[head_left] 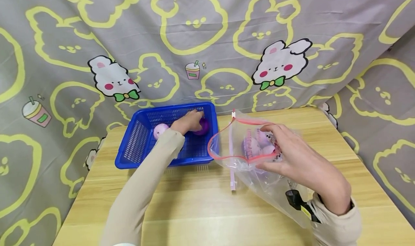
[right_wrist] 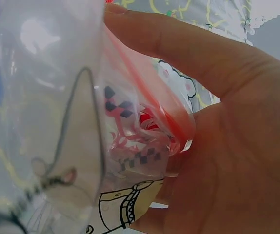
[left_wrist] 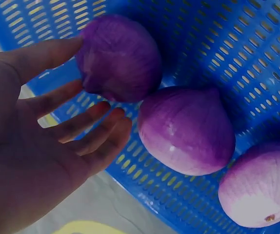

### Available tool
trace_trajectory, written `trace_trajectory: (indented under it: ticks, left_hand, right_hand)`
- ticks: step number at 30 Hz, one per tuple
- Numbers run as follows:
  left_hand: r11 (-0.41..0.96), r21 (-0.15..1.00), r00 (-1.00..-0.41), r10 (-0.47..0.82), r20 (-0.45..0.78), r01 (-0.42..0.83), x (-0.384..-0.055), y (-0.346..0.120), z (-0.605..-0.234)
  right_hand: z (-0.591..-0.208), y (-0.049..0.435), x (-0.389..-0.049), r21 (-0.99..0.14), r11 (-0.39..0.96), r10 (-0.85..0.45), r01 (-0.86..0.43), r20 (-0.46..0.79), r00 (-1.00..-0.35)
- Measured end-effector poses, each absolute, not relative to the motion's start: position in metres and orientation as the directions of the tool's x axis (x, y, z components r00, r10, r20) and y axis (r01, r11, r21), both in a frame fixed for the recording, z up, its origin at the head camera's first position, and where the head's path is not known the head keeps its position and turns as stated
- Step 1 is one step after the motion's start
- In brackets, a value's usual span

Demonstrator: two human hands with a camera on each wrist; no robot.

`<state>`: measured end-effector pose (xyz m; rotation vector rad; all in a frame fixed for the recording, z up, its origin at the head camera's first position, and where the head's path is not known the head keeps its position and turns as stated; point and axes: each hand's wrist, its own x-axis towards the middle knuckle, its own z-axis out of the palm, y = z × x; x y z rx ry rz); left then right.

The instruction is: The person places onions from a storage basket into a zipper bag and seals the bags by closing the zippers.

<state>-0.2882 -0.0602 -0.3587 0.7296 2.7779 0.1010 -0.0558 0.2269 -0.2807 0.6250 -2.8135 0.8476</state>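
My left hand [head_left: 189, 121] reaches down into a blue plastic basket [head_left: 128, 163]. In the left wrist view, the thumb tip and forefinger of my left hand meet the side of a dark purple onion [left_wrist: 123, 58], the other fingers stretched out below it. Another purple onion [left_wrist: 186, 131] lies beside that one, and a paler onion [left_wrist: 259, 187] follows at the right. My right hand [head_left: 293, 152] holds a clear zip bag [head_left: 259, 183] at its red-edged mouth, thumb and fingers spread round it. Pale purple onions [head_left: 251, 147] show inside the bag.
The basket and bag sit on a light wooden table [head_left: 194, 210], the basket against a grey patterned curtain [head_left: 207, 33]. A pink slider strip [head_left: 232, 177] hangs along the bag's left side. A black strap device [head_left: 299, 202] is at my right wrist.
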Motion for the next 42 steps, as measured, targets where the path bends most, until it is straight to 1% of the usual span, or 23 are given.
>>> trace_trajectory:
  ticks: [3, 9, 14, 16, 23, 29, 34, 37, 42]
  left_hand:
    - [0.874, 0.124, -0.838, 0.486, -0.249, 0.47, -0.289, -0.058, -0.362]
    - [0.883, 0.052, -0.84, 0.46, -0.287, 0.466, -0.286, -0.053, -0.367]
    - [0.871, 0.029, -0.824, 0.475, -0.31, 0.491, -0.286, -0.051, -0.37]
    - [0.867, 0.042, -0.818, 0.485, -0.309, 0.497, -0.287, -0.053, -0.37]
    - [0.86, 0.147, -0.807, 0.51, -0.298, 0.489, -0.289, -0.059, -0.368]
    - [0.851, 0.182, -0.802, 0.524, -0.285, 0.492, -0.288, -0.06, -0.36]
    - [0.85, 0.196, -0.803, 0.526, -0.279, 0.489, -0.285, -0.059, -0.35]
    - [0.846, 0.223, -0.81, 0.53, -0.251, 0.484, -0.284, -0.062, -0.345]
    - [0.844, 0.279, -0.843, 0.513, -0.165, 0.459, -0.279, -0.073, -0.338]
  right_hand:
    - [-0.281, 0.226, -0.056, -0.491, 0.758, -0.352, -0.43, 0.247, -0.903]
    - [-0.281, 0.225, -0.057, -0.485, 0.763, -0.35, -0.426, 0.244, -0.904]
    - [-0.282, 0.225, -0.057, -0.49, 0.76, -0.348, -0.426, 0.246, -0.905]
    - [-0.283, 0.225, -0.057, -0.497, 0.759, -0.346, -0.422, 0.242, -0.907]
    - [-0.282, 0.226, -0.055, -0.502, 0.768, -0.326, -0.398, 0.229, -0.917]
    - [-0.281, 0.224, -0.055, -0.484, 0.768, -0.346, -0.42, 0.239, -0.907]
    - [-0.28, 0.223, -0.055, -0.491, 0.762, -0.35, -0.422, 0.236, -0.906]
    - [-0.28, 0.223, -0.055, -0.49, 0.762, -0.352, -0.423, 0.235, -0.906]
    - [-0.28, 0.223, -0.055, -0.482, 0.762, -0.359, -0.432, 0.241, -0.902]
